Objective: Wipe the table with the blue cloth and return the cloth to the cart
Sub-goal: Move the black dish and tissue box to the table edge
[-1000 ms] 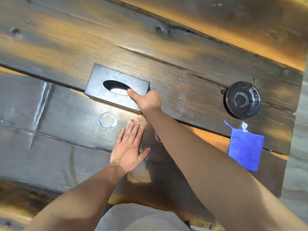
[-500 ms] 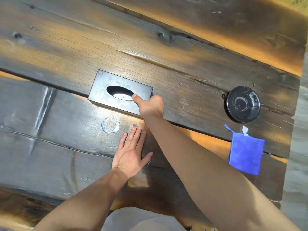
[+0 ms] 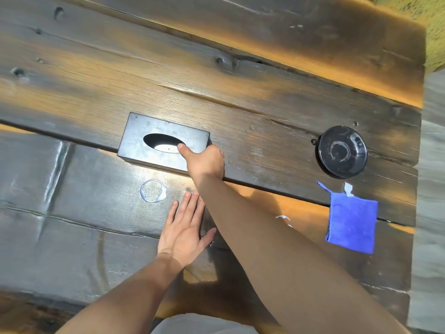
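Observation:
The blue cloth [image 3: 351, 224] lies flat near the right end of the dark wooden table [image 3: 240, 75], with a white tag at its far edge. My right hand [image 3: 206, 159] grips the right end of a black tissue box [image 3: 149, 138], thumb on its top by the oval opening. My left hand [image 3: 184, 231] rests flat on the table, fingers spread, just below the box. A wet ring mark [image 3: 153, 190] sits left of my left hand's fingertips. No cart is in view.
A round black saucer [image 3: 342, 151] stands beyond the cloth near the right edge. A small white smear [image 3: 283, 218] shows beside my right forearm. The table's right edge borders a grey floor [image 3: 431, 189].
The tissue box has slid slightly away from me with my right hand on it. My left hand stays flat in the same spot. The cloth has not moved.

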Available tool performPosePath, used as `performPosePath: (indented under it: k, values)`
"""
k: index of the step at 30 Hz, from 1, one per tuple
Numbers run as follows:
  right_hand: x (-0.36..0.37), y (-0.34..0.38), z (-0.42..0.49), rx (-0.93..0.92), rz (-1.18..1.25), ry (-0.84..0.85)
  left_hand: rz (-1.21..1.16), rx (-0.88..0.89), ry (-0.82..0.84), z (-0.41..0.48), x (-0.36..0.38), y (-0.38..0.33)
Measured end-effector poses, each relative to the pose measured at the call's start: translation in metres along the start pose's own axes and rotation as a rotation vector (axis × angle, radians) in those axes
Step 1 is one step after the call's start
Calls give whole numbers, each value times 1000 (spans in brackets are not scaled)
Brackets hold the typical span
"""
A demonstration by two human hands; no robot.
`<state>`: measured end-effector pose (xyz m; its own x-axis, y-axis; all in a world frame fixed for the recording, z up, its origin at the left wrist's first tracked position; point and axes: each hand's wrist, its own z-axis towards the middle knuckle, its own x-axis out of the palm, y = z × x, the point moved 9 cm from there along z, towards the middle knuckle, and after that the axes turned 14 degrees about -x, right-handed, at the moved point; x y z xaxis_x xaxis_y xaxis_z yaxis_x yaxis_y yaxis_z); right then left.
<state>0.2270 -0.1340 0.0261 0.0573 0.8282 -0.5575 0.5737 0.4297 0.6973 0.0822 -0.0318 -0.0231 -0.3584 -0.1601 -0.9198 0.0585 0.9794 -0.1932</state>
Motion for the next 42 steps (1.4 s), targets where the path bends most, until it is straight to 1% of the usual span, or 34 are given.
performPosePath:
  k: [5, 9, 16, 19, 24, 28, 30, 32, 35, 38, 40, 42]
  values:
    - [-5, -3, 0, 20, 14, -48, -18, -7, 15, 0, -1, 0]
    - [-13, -9, 1, 23, 3, -48, -34, -20, -46, -1, -3, 1]
    - [-49, -32, 5, 16, 57, -62, 18, -5, -82, 0, 2, 2]
    - [-84, -48, 9, -13, 123, -102, 33, 16, -102, 0, 5, 1]
    - [-168, -89, 18, 28, 221, -218, 3, 21, -88, -2, 2, 2]
    - [-247, -119, 27, 53, 225, -316, -159, -74, -86, 5, -18, 2]
    - [-286, -132, 34, 57, 237, -371, -236, -147, -118, 19, -33, -5]
    - [-322, -142, 43, 59, 249, -424, -318, -188, -161, 39, -46, -23]
    - [-368, -148, 61, 48, 240, -472, -392, -110, -148, 77, -56, -77]
    - [-402, -154, 87, 28, 256, -510, -330, -13, -62, 114, -47, -139]
    - [-417, -162, 109, 42, 277, -516, -249, 13, -5, 133, -33, -170]
    - [-428, -168, 130, 71, 289, -505, -179, 24, 2, 143, -20, -188]
